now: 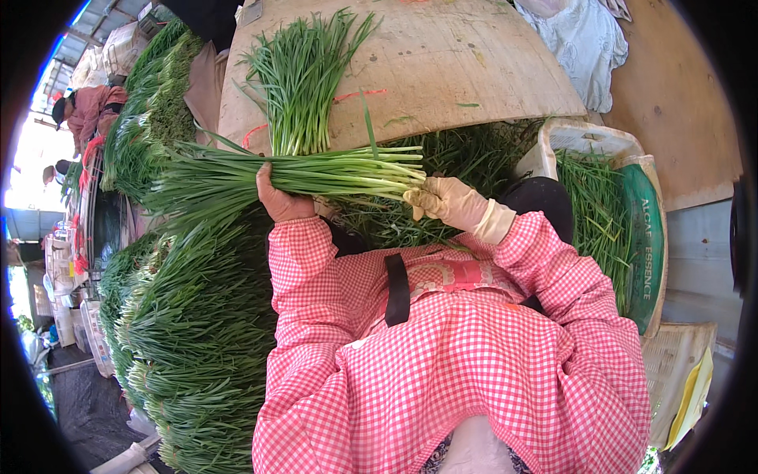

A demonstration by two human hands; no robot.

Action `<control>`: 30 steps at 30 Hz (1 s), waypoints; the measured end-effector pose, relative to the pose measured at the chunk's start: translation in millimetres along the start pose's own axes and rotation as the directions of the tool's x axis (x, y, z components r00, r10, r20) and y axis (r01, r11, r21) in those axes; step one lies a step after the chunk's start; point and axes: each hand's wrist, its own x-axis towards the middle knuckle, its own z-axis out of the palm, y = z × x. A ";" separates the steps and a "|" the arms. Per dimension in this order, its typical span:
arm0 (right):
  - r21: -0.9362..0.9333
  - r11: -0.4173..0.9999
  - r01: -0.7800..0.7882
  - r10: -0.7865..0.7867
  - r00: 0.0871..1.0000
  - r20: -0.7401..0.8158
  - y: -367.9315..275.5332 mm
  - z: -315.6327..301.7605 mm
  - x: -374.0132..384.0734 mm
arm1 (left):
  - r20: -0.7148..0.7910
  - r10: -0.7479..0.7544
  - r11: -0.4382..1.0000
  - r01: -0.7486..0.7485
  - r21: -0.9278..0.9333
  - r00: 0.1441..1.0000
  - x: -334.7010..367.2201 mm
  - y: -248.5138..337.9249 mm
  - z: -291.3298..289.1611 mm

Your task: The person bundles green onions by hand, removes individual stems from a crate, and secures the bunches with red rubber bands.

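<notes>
Centrally, a held bunch (316,172) of long green leaves with pale stems lies crosswise before the near edge of the wooden bench (466,67), leaf tips toward the left and stem ends toward the right. The left hand (286,199), bare, has its grip closed around the middle of this bunch, with the thumb uppermost. The right hand (456,207), in a pale glove stained at the fingers, is at the stem ends; its grip is narrow, the fingers bent, though whether they pinch any stem cannot be told. Both sleeves are of red-and-white check. On the bench, a second bunch (304,87) rests with its leaves pointing away; red string (359,95) shows on either side of it, and its lower ends meet the held bunch in this view. Left of the person, a tall heap (197,340) of similar greens is stacked. At right, a white crate (545,152) contains loose leaves (588,213). A co-worker (88,118) appears at upper left.
</notes>
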 end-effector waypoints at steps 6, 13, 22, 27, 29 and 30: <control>-0.144 0.988 -0.055 0.042 0.995 -0.088 -7.4 -19.0 -18.1 | -0.119 -0.050 0.999 0.048 -0.021 0.992 -8.8 0.2 11.1; -0.713 0.580 -0.394 0.305 0.917 -0.259 18.4 -54.1 -35.1 | -0.242 -0.010 0.998 -0.006 -0.065 0.970 4.9 2.9 -6.4; 0.202 0.939 -0.277 0.286 0.958 -0.017 -16.7 4.3 5.6 | -0.274 -0.011 0.999 0.000 -0.038 0.962 -9.1 -4.1 -4.5; 0.134 0.943 -0.306 0.320 0.942 -0.104 9.5 13.8 33.3 | -0.233 0.039 0.999 -0.031 0.040 0.972 -16.7 -2.7 0.8; -0.031 0.980 -0.195 0.181 0.953 -0.244 61.2 6.5 47.9 | -0.209 0.047 0.998 -0.037 0.052 0.977 -14.0 -3.4 -4.4; -0.120 0.982 -0.145 0.104 0.948 -0.301 76.6 4.8 52.0 | -0.213 0.028 0.999 -0.019 0.047 0.977 -15.7 -2.7 -2.8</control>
